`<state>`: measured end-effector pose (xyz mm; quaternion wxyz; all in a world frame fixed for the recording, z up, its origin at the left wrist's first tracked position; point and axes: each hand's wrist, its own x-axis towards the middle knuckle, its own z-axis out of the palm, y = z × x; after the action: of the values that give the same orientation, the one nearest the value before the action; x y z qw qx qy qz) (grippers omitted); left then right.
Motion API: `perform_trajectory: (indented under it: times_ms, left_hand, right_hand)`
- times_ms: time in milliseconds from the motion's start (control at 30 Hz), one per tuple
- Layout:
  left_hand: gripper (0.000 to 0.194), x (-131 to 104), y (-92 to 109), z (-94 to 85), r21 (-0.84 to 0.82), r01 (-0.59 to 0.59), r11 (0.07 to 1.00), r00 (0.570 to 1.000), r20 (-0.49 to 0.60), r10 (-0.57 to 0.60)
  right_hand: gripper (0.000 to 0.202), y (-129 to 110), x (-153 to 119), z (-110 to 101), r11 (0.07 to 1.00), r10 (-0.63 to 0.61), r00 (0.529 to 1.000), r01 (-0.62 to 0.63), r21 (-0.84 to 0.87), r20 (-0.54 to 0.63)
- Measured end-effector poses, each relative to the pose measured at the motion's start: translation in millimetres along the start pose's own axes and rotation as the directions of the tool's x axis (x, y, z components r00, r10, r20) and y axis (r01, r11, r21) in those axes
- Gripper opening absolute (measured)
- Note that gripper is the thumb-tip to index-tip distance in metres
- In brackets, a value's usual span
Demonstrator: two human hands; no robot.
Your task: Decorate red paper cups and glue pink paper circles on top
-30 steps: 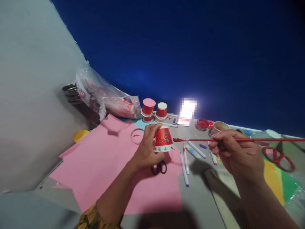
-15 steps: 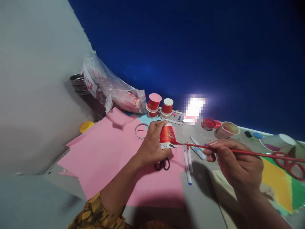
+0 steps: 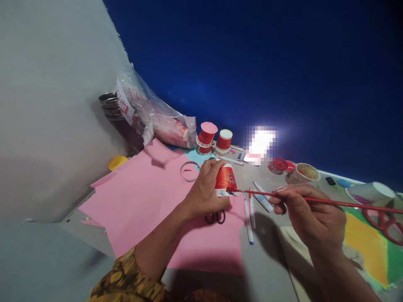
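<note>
My left hand (image 3: 206, 188) is wrapped round a red paper cup (image 3: 225, 177) with a white rim, printed with small blue marks, which points down. Between the fingers of my right hand (image 3: 307, 209) is a long red paintbrush (image 3: 333, 202). Its red tip meets the cup low on its side, near the white rim. Below the cup, black scissor handles (image 3: 217, 217) rest on large pink paper (image 3: 141, 197). A grey tape roll (image 3: 189, 171) lies left of my left hand.
Upturned cups (image 3: 223, 141) stand behind, beside a plastic bag (image 3: 157, 117). Markers (image 3: 248, 222) lie between my hands. At the right are a red paint pot (image 3: 278, 165), a stained cup (image 3: 302, 173), a tipped cup (image 3: 371, 192) and red-handled scissors (image 3: 382, 220).
The view has shifted slightly, so most things sit a little further right. Against the cup, the brush tip is a little further left along the lower side. Both hands keep their holds.
</note>
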<state>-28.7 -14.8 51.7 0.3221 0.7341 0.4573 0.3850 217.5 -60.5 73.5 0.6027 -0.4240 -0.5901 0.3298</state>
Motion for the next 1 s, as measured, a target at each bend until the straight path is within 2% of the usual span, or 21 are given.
perform_trajectory:
  times_ms: [233, 467, 633, 1000]
  left_hand:
    - [0.089, 0.6, -0.4, 0.6, 0.002, -0.004, 1.000, 1.000, 0.006, 0.004]
    - [0.088, -1.4, -2.8, -0.4, -0.007, -0.016, 1.000, 1.000, 0.010, 0.017]
    - [0.089, -2.2, -3.1, -2.0, -0.018, -0.017, 1.000, 1.000, -0.002, 0.017]
    - [0.088, -0.7, -2.0, -0.5, -0.015, -0.033, 0.999, 0.999, -0.012, 0.033]
  right_hand:
    - [0.013, 1.5, -0.2, -5.6, 1.000, -0.006, 0.998, 0.008, -0.028, 0.063]
    - [0.013, -2.1, 2.6, -6.2, 0.999, -0.006, 1.000, 0.006, 0.038, -0.011]
    - [0.013, -2.2, 3.7, -6.0, 0.998, -0.010, 1.000, 0.010, 0.061, -0.002]
    - [0.015, -3.7, 4.5, -4.6, 1.000, -0.016, 1.000, 0.016, -0.007, 0.012]
